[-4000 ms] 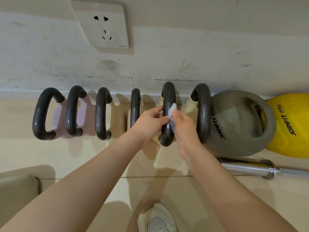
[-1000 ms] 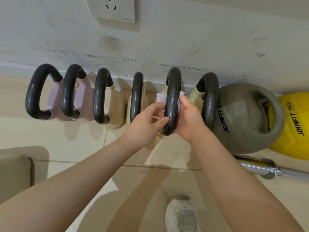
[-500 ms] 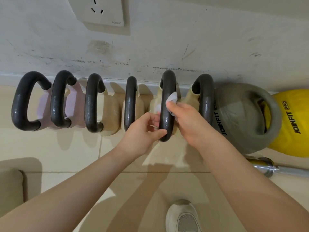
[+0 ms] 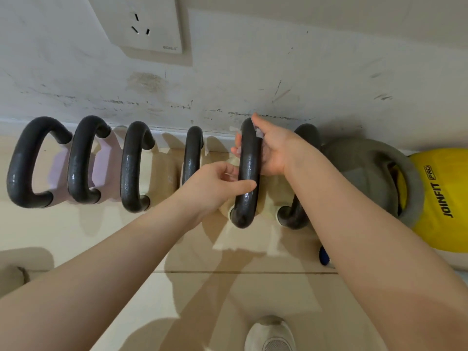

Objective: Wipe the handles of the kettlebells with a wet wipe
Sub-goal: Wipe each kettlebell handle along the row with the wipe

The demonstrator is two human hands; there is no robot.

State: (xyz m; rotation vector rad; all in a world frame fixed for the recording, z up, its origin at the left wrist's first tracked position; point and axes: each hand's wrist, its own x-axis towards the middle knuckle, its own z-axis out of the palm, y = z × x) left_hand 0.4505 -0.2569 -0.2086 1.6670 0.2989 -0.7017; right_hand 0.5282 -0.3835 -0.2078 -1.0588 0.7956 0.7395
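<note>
Fingers (image 4: 236, 145) of the right hand (image 4: 274, 150) were curled round the upper part of the fifth handle (image 4: 249, 173) from the left, pressing a white wet wipe (image 4: 258, 134) against the metal; only a small crumpled edge of the wipe showed near the thumb, the rest hidden under the palm. The left hand (image 4: 215, 186) gripped the same handle lower down, thumb laid across its front and the other fingers bent behind it, apparently steadying it.

From the head view, that handle belonged to a cream kettlebell (image 4: 266, 196) standing on the tiled floor (image 4: 253, 300) against the scuffed wall (image 4: 253, 72), in a row of six dark handles; two pale purple kettlebells (image 4: 100, 168) stood at the left end. A grey kettlebell (image 4: 359, 160) and a yellow ball (image 4: 445, 198) marked JOINFIT lay to the right, a wall socket (image 4: 144, 24) above, a white shoe (image 4: 271, 335) at the bottom edge.

The kettlebell was probably heavy and stiff enough to stay put under rubbing, so no lifting seemed needed. The handle looked glossy, perhaps damp and slippery. The wipe was soft and light and likely to bunch; wrapping it flat round the bar and sliding along the curve seemed the best hold.
</note>
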